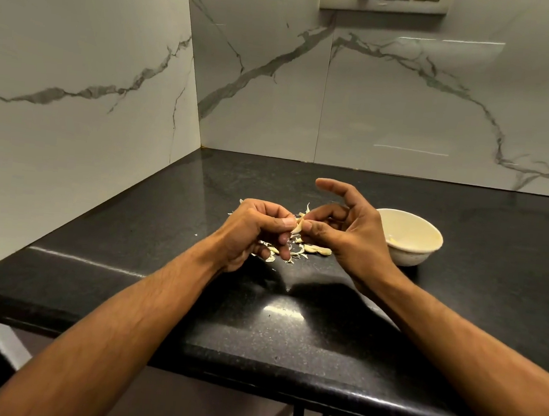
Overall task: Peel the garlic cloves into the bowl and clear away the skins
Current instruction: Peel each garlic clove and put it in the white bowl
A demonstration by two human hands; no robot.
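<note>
my left hand [258, 229] and right hand [341, 230] both pinch one clove [297, 227]; it may slip and miss the bowl [410, 238].

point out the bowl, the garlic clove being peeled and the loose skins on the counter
bowl [423, 250]: head view, on its outer front wall
garlic clove [297, 227]: head view, on the bit showing between the fingertips
skins [296, 253]: head view, on the scattered pile under the hands
</note>
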